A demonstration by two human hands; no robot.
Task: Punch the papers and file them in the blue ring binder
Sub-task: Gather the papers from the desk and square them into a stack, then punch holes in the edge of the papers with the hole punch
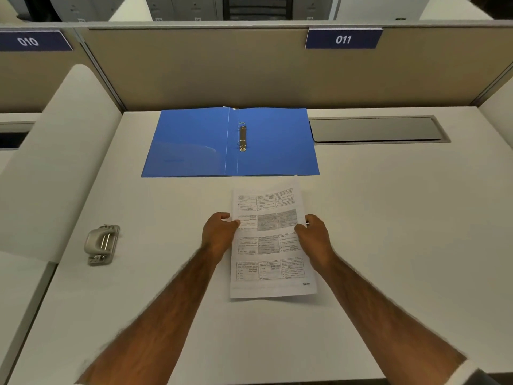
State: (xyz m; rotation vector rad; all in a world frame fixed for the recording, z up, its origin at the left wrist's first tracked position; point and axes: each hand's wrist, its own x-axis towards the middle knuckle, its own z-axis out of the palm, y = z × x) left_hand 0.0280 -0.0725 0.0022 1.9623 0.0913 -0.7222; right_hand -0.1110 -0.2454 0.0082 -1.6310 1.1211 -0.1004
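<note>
Both hands pinch the papers (pixel 268 243) by their long edges, the left hand (pixel 219 233) on the left edge and the right hand (pixel 312 236) on the right, holding them over the white surface (pixel 388 218). The blue ring binder (pixel 230 141) lies open flat just beyond the papers' far edge, its metal rings (pixel 242 137) showing. The hole punch (pixel 102 244) sits well apart to the left.

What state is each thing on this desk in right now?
Blue ring binder: open, flat on the desk, no papers inside.
Papers: printed side up, held at both side edges.
Hole punch: on the desk, untouched.
Left hand: grips the papers' left edge.
Right hand: grips the papers' right edge.
</note>
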